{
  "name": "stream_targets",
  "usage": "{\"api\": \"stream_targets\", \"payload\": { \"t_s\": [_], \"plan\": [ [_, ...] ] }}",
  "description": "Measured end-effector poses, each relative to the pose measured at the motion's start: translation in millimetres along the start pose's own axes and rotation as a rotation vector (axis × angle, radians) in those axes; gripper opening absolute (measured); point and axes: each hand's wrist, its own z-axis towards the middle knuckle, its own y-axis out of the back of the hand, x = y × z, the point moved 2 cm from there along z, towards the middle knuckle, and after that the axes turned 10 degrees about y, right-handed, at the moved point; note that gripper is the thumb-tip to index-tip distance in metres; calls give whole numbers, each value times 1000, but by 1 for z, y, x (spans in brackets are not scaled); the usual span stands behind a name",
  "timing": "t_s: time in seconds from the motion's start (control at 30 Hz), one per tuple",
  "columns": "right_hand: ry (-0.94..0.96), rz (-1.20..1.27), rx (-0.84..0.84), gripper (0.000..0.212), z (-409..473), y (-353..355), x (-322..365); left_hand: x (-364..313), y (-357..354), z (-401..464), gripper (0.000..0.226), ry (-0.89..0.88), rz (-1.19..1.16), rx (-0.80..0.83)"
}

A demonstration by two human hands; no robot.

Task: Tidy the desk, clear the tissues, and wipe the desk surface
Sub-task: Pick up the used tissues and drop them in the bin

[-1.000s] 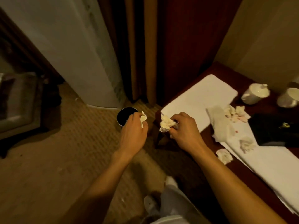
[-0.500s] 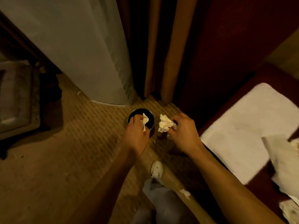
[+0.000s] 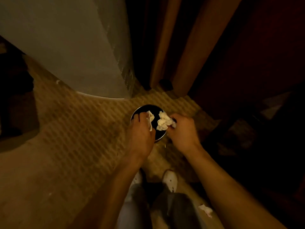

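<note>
**A:** Two wads, one per hand. Left hand (image 3: 140, 136) pinches a thin crumpled tissue (image 3: 150, 119) between thumb and fingertips; right hand (image 3: 181, 131) is curled round a bigger tissue ball (image 3: 162, 123). Both sit over the bin (image 3: 143, 109) on the carpet (image 3: 74, 129).

**B:** Over the opening, or just near it?

**A:** Left wad is over the dark mouth. Right ball hangs at the right part of the mouth, close to the rim. I'd shift the right hand slightly left before letting go, else it may clip the rim and bounce out.

**B:** Drop from that height?

**A:** Lower first, I think. Tissue is light and drifts. Small round opening, not much margin. Spread the fingers fully so nothing clings to skin.

**B:** Materials?

**A:** Tissues: soft, creased, pale cream, irregular lumps. Bin: round, dark inside, thin shiny rim, looks like metal. Carpet: ribbed diagonal weave, tan. Pale sheer curtain (image 3: 66, 47) pools on the floor behind the bin, heavier brown drapes (image 3: 165, 47) to the right of it.

**B:** Anything missed?

**A:** One stray tissue scrap (image 3: 205, 209) on the floor by the right leg, well apart from the bin. Small white flecks on the carpet too. Table is barely in view, dark at right, so I can't tell what's left there. Wiping judged not yet done.
</note>
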Motion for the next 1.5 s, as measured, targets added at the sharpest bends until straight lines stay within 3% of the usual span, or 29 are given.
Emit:
{"api": "stream_targets", "payload": {
  "t_s": [0.23, 0.3, 0.47, 0.6, 0.7, 0.8, 0.9, 1.03, 1.13, 1.3, 1.5],
  "plan": [
    [-39, -32, 53, 13, 63, -140, -112, 102, -127, 100, 32, -43, 36, -24],
    [-26, -47, 81, 20, 78, -170, -140, 124, -158, 121, 40, -64, 58, -25],
    [-19, -90, 145, 63, 96, -207, -174, 159, -203, 148, 73, -118, 280, -92],
    [-7, -82, 161, 65, 87, -192, -163, 152, -194, 141, 77, -98, 320, -25],
    [-3, -74, 111, 61, 75, -153, -131, 123, -157, 118, 67, -102, 336, 5],
    [25, -57, 60, 53, 57, -92, -82, 76, -99, 85, 41, -154, 259, 37],
    [57, -20, -39, 32, 29, -6, -24, 11, -29, 46, 19, -223, 179, 44],
    [89, -63, -149, 12, -25, 104, 41, -77, 48, -7, 8, -278, 155, 86],
    [103, -98, -203, 8, -77, 181, 78, -143, 92, -51, 9, -341, 148, 101],
    [11, -204, -321, 15, -171, 287, 87, -243, 132, -129, 9, -605, 145, 111],
    [-269, -222, -532, 36, -322, 381, 25, -352, 77, -258, 32, -831, 152, 207]
  ]
}}
